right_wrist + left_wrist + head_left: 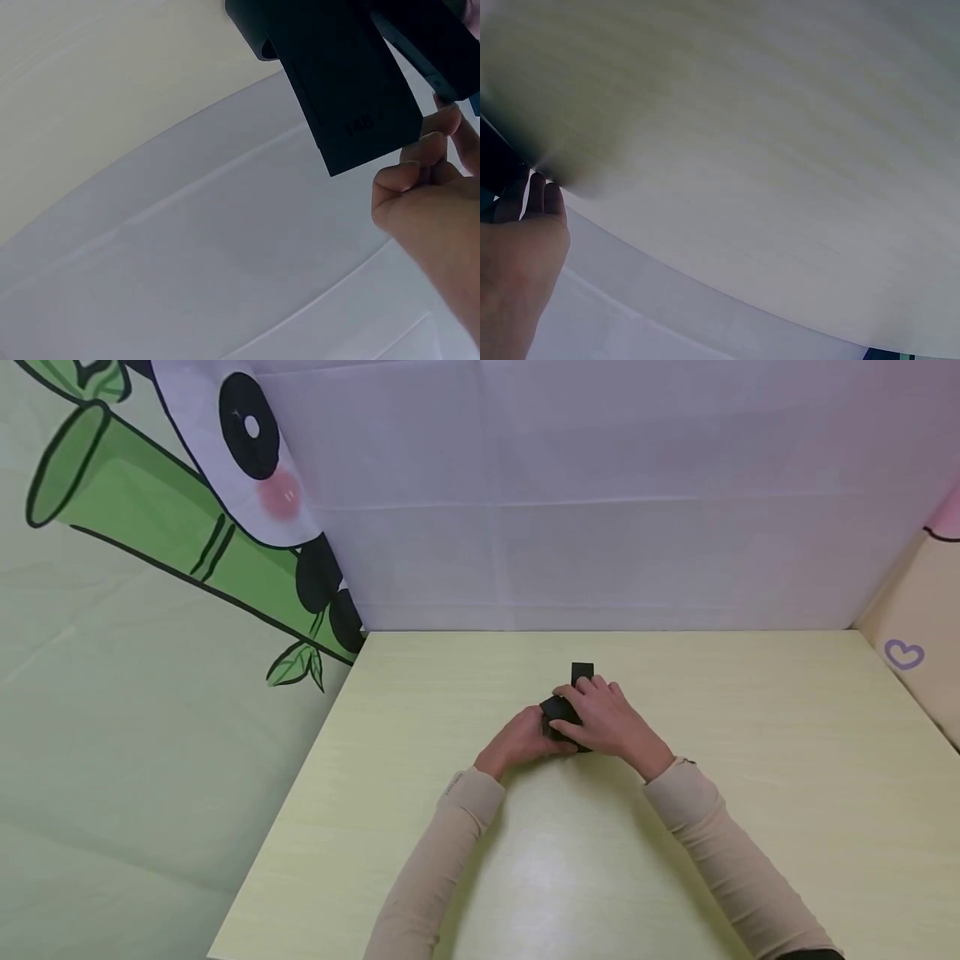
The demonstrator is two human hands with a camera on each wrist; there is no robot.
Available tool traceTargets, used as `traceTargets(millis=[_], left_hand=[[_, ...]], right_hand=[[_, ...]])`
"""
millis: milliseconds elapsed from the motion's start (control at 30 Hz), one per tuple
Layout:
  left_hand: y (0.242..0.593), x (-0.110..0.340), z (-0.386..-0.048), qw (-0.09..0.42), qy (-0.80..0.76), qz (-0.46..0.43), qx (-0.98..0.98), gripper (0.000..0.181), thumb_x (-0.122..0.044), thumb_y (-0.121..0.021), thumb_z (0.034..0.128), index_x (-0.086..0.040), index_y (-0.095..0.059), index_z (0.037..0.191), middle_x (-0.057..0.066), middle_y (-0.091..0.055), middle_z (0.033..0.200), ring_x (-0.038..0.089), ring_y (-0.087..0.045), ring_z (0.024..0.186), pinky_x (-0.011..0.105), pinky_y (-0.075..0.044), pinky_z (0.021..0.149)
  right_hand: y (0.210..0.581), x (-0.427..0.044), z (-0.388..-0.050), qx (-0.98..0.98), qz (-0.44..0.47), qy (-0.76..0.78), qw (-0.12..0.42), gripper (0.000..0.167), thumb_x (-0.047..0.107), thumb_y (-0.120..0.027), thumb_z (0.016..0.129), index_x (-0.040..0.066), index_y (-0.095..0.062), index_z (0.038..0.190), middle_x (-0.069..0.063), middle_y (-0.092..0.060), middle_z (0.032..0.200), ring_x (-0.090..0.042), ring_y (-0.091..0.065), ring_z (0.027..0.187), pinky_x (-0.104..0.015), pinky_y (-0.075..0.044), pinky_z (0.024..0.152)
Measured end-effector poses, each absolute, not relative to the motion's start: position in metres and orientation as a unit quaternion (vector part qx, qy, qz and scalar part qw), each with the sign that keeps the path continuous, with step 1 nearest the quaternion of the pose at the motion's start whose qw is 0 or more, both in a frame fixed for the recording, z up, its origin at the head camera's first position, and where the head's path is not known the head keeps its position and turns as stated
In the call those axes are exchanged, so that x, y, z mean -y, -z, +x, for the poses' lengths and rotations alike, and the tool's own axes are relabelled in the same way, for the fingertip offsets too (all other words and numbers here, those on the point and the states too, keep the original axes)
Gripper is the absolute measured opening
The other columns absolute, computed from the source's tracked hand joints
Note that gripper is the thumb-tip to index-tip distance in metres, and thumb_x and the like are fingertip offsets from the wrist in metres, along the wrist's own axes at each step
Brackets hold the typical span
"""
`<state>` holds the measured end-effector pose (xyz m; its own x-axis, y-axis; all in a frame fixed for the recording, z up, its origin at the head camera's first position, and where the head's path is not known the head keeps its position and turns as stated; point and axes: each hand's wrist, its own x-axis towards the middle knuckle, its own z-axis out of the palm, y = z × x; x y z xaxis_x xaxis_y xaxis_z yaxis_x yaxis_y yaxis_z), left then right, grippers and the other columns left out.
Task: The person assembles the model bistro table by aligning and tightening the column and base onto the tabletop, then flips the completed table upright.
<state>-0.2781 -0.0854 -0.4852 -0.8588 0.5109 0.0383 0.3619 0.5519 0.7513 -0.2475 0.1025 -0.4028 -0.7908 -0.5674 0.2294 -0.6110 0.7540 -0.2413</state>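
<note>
"Black object [560,709], boxy and matte?"

"Looks hard and straight-edged; shows, from the right wrist, a broad flat slab [349,94] with a squared end and a faint number-like mark [360,124], a rounded hollow piece [250,26] on one side, an angled bar [436,51] on the other"

"And underneath, and round about?"

"Pale yellow table [322,860], smooth, faintly grained, glossy with light near the front; behind, a lilac-white cloth [585,493] with straight creases; to the left, a pale green hanging [120,735] printed with a bamboo stalk [150,497]; to the right, a beige panel [911,593] with a purple heart outline [903,653]"

"Held where, and how?"

"Toward the far edge of the table, between two hands in beige sleeves [442,852]; pinched by the right hand [609,718] between thumb and index finger, with the other fingertips curled close by a narrow black end [582,671] jutting beyond; gripped from the left by the left hand [522,739], with thumb along the near lower edge and other fingers mostly hidden"

"Any clearer from the left wrist?"

"Too dim; only bent fingertips at a black edge, cannot tell how firmly pressed"
</note>
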Motion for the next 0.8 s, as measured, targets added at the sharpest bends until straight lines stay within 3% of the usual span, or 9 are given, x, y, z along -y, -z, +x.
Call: traceTargets(millis=[233, 800], left_hand=[[0.4875, 0.0834, -0.2791, 0.088, -0.405, 0.254, -0.874, 0.053, -0.027, -0.088, 0.0853, -0.011, -0.067, 0.132, -0.001, -0.070, 0.119, 0.009, -0.063, 0.101, 0.024, -0.048, 0.095], [0.4888, 0.0831, -0.2799, 0.104, -0.422, 0.248, -0.866, 0.055, -0.029, -0.088, 0.0857, -0.013, -0.065, 0.134, -0.005, -0.069, 0.119, 0.007, -0.063, 0.102, 0.024, -0.048, 0.096]], right_hand=[[0.4046, -0.1019, -0.2487, 0.936, 0.304, -0.157, 0.079, 0.051, 0.037, -0.075, 0.096, 0.002, -0.064, 0.131, -0.020, -0.062, 0.111, -0.040, -0.055, 0.101, -0.054, -0.044, 0.086], [0.4080, -0.1020, -0.2515, 0.939, 0.293, -0.154, 0.097, 0.046, 0.037, -0.075, 0.096, 0.000, -0.066, 0.121, -0.019, -0.062, 0.107, -0.039, -0.056, 0.098, -0.052, -0.047, 0.083]])
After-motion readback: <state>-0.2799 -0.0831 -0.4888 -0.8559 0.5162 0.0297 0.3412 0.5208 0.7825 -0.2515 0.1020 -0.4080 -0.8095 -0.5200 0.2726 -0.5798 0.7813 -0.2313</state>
